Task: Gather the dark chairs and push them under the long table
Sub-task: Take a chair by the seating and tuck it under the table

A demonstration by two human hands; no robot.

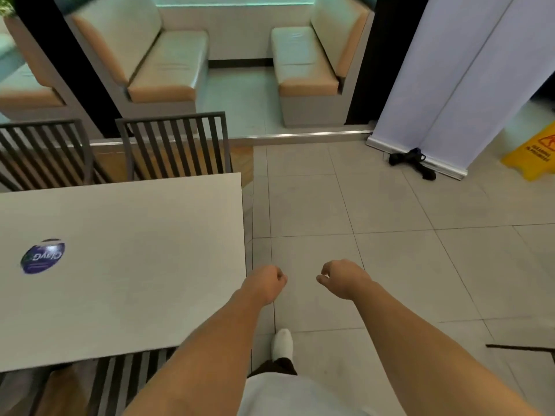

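Round blue sticker (42, 256) on long table (144, 250), mirrored "ClayG", yellow floor sign (534, 154) text unreadable
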